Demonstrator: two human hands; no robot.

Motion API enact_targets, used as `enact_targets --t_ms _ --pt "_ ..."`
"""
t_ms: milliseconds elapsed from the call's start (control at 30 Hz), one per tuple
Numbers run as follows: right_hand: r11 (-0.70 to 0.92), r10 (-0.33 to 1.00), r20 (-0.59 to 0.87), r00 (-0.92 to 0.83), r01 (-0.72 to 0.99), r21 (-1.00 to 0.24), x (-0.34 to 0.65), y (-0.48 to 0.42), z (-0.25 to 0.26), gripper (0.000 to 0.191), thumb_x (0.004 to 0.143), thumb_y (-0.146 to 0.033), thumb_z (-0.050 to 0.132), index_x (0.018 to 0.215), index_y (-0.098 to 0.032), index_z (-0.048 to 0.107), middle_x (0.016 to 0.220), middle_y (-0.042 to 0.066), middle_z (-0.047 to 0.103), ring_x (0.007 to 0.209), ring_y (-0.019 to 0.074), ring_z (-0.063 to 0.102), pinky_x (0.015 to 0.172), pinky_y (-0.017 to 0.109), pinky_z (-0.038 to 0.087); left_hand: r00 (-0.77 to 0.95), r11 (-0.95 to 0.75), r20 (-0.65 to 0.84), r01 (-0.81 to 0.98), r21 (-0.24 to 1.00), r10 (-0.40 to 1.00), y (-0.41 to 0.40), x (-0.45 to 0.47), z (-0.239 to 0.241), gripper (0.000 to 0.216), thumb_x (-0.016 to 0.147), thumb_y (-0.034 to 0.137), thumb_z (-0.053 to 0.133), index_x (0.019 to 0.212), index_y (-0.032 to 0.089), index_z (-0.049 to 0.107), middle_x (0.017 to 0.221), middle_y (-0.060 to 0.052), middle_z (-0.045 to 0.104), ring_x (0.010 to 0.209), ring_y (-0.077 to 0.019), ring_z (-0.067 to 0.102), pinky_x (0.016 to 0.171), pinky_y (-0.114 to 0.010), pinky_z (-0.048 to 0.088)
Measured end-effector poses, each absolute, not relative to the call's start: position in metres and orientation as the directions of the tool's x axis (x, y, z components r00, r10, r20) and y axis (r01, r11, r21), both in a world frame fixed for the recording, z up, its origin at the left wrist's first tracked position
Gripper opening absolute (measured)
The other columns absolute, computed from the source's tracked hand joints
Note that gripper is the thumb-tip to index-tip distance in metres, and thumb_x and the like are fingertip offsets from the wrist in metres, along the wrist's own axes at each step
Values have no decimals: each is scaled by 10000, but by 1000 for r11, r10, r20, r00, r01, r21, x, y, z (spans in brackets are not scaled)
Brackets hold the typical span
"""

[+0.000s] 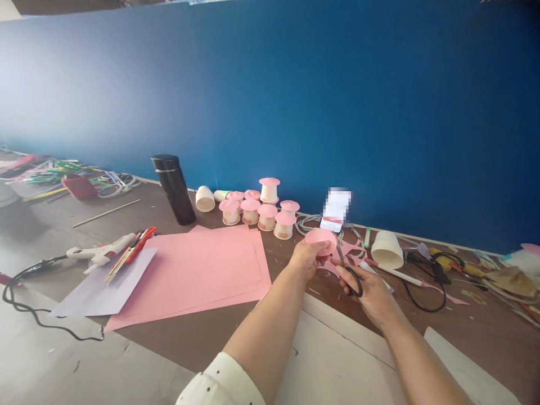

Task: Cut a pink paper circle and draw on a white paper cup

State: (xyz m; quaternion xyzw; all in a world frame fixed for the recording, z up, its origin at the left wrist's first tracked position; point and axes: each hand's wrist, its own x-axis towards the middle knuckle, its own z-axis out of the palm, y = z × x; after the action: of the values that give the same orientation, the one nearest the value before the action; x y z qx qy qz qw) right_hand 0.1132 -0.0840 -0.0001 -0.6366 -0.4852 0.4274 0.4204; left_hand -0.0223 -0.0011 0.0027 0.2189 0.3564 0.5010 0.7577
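Between its thumb and fingers my left hand (307,257) grips a round pink paper disc (318,239). My right hand (371,292) is closed around the black handles of a pair of scissors (355,284), whose blades point up at the disc's right edge. Pink paper scraps (348,247) lie on the table just beyond and beneath both hands. Left of the disc stand several small paper cups with pink round tops (284,225), brown shapes on their sides; one more sits raised at the back. Whether the blades touch the disc, I cannot tell.
Pink paper sheets (202,264) lie at left under a lilac sheet (105,287), a red utility knife (133,253) and a glue gun (101,251). A black bottle (174,191) stands behind. A phone (335,211) leans near the blue wall (295,101). At right are stacked cups (387,250) and cables.
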Motion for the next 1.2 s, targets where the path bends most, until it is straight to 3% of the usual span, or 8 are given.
enact_targets --t_ms 400,667,833,1033,1200 --pt "-131 984 -95 153 250 -959 115 -84 -1 560 724 -607 719 1125 -217 735 671 2 613 594 123 531 564 255 420 226 389 -319 -598 701 921 -1 -24 3 424 643 123 776 1042 138 633 956 -102 682 743 -165 614 552 -231 444" --pt "-106 973 -37 229 297 -949 115 -84 5 580 743 -648 674 1102 -197 731 776 51 684 685 178 614 546 262 423 230 378 -301 -625 683 925 -5 -26 9 400 658 121 773 1033 141 635 988 -107 676 776 -168 624 588 -237 475" --pt "-121 983 -70 171 310 -943 115 -82 2 581 746 -656 666 1093 -193 725 781 50 703 681 178 620 566 268 442 233 403 -340 -673 620 911 -4 -25 7 379 702 123 747 1055 130 609 963 -112 679 738 -166 641 579 -238 496" --pt "-112 986 -73 149 272 -956 115 -82 -1 580 756 -641 664 1142 -210 712 813 50 714 722 194 638 585 278 459 223 430 -440 -782 452 870 1 -23 4 391 737 105 717 1093 140 560 954 -117 696 744 -173 666 552 -224 522" --pt "-111 991 -88 99 260 -959 116 -82 -4 606 761 -630 668 1186 -199 693 812 49 697 758 203 642 602 282 460 263 454 -437 -787 418 860 -1 -23 6 344 750 104 711 1066 129 577 968 -131 692 771 -184 675 567 -230 545"
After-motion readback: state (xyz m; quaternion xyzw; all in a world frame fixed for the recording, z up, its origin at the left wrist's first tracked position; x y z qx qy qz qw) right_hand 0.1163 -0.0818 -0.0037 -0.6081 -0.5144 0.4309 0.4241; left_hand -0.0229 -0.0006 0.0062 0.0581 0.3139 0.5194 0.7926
